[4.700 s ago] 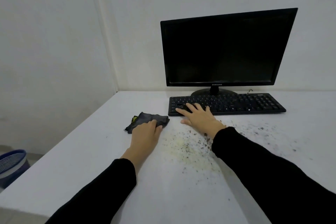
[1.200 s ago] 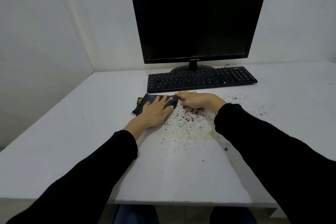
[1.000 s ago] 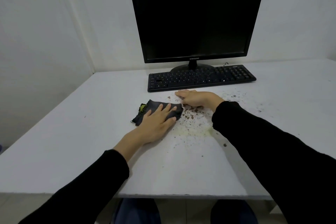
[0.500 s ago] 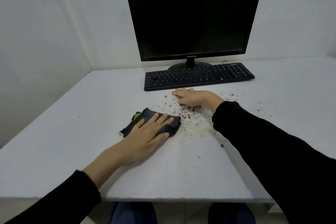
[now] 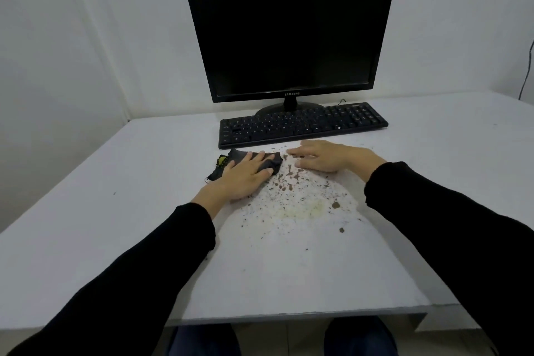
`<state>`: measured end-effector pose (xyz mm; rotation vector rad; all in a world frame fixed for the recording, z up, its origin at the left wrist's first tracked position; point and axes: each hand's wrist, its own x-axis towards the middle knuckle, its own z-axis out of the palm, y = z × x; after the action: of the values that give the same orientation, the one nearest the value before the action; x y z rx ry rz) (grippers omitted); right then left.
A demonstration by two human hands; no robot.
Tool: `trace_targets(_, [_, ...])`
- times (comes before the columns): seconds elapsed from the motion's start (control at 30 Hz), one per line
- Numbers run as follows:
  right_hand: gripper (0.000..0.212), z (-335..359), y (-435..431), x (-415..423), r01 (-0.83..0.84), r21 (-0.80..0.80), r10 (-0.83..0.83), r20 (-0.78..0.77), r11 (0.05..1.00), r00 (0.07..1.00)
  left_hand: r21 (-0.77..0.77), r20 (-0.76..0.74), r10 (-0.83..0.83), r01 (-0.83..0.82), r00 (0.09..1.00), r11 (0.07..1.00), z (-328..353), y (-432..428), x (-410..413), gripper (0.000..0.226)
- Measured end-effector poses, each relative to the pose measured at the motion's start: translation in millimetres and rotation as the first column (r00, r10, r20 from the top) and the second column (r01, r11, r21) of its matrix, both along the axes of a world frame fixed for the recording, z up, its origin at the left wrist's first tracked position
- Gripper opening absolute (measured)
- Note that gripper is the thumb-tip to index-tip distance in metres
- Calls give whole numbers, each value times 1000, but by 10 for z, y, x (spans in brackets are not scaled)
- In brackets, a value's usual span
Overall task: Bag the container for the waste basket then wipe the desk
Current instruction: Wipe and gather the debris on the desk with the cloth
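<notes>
White desk carries scattered crumbs before the keyboard. Your left hand presses flat, fingers extended, on the dark cloth; your right hand rests open just beside it, holding nothing.

1. A single view, worn on the person's head, looks forward and down over the bench.
2. It faces the monitor at 12 o'clock, with the wall behind.
3. It sits close: the left sleeve enters from 7 o'clock, the right sleeve from 4 o'clock, and the knees show at 6 o'clock.
</notes>
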<state>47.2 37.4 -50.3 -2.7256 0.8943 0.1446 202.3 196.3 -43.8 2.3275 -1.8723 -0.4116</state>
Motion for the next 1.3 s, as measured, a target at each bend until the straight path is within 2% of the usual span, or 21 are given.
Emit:
trace_targets(0.13, [56, -97, -46, -116, 18, -51, -21, -61, 999, 998, 1, -11, -72, 72, 997, 997, -83, 180, -30, 52])
trace_targets(0.4, [57, -53, -96, -90, 19, 32, -17, -48, 999, 999, -57, -168, -247, 241, 954, 969, -202, 892, -251, 39])
trace_targets(0.5, [57, -62, -111, -86, 20, 35, -18, -39, 999, 999, -67, -164, -240, 231, 957, 971, -227, 1053, -382, 47])
trace_targets(0.63, [56, -59, -90, -79, 26, 24, -25, -40, 999, 999, -47, -11, -212, 211, 977, 976, -258, 1072, -544, 51])
trace_targets(0.9, [54, -69, -67, -72, 40, 18, -40, -9, 999, 999, 15, 111, -124, 123, 986, 992, -244, 312, -522, 56])
trace_targets(1.07, [45, -20, -47, -92, 60, 56, -62, 37, 997, 997, 72, 87, -91, 85, 992, 994, -158, -68, -536, 56])
trace_targets(1.3, [49, 15, -32, -99, 31, 94, -32, 11, 995, 999, 141, -65, -130, 139, 989, 980, 7, 224, -598, 50])
